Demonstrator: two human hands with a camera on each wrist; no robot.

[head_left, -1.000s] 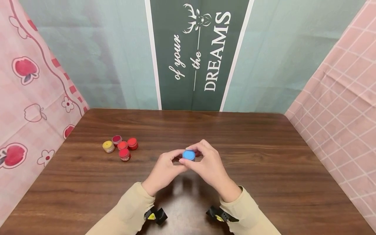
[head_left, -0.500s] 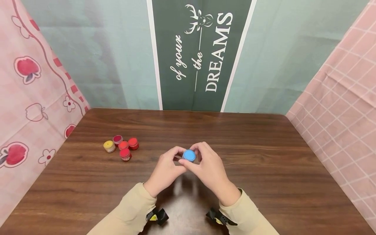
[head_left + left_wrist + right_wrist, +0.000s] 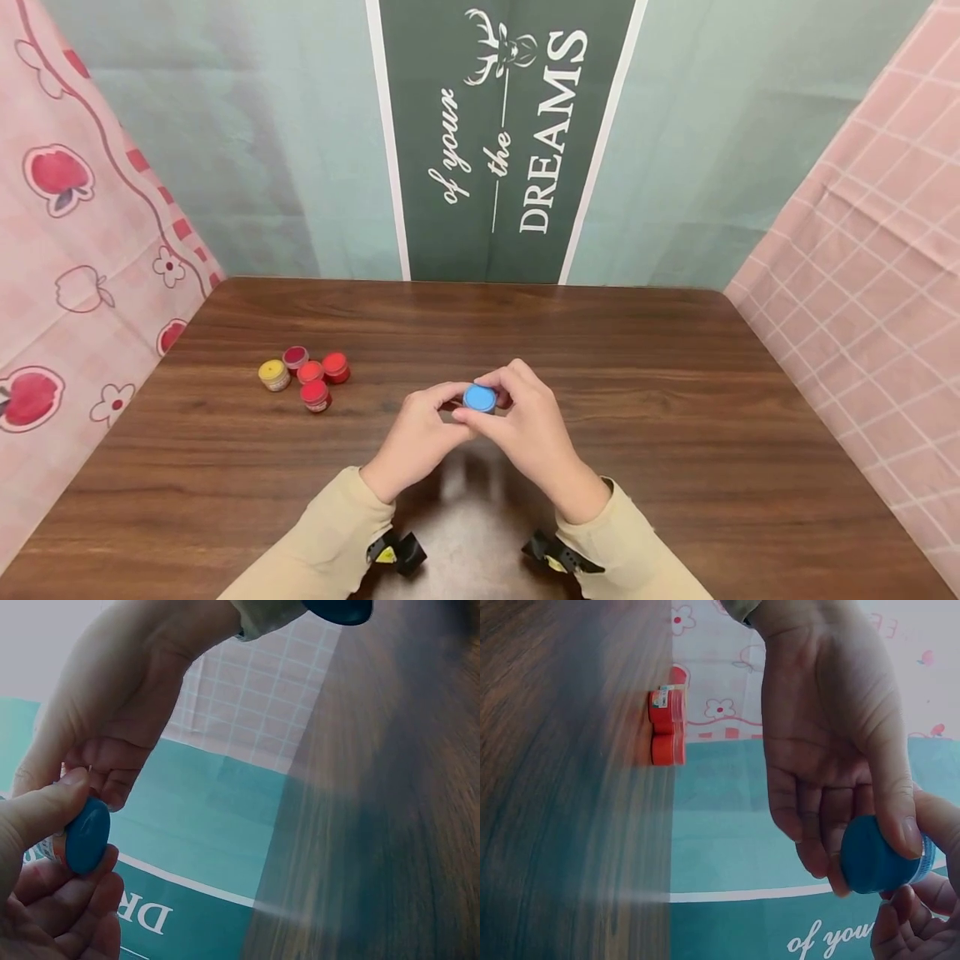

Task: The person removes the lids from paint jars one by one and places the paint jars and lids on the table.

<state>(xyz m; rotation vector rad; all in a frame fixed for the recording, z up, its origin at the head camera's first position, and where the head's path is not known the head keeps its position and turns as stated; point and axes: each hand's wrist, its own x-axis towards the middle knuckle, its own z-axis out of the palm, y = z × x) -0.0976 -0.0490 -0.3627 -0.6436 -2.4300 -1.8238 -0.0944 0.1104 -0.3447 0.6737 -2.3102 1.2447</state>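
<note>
- Thumb and fingers of the right hand (image 3: 536, 429) pinch the blue jar (image 3: 479, 399), just below frame centre.
- The left hand (image 3: 426, 435) grips its other side, so the jar sits between both sets of fingertips, above the table (image 3: 637, 392).
- Left of frame: a yellow jar (image 3: 273, 377) beside four reddish jars (image 3: 316, 396).

Green lettered cloth (image 3: 502, 150) hung behind the brown wood-grained bench (image 3: 637, 375), pink apple-print cloth (image 3: 90, 225) left, pink grid cloth (image 3: 862, 250) right.

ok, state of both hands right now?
Left hand: closed, holding the blue jar.
Right hand: closed, holding the same jar.
</note>
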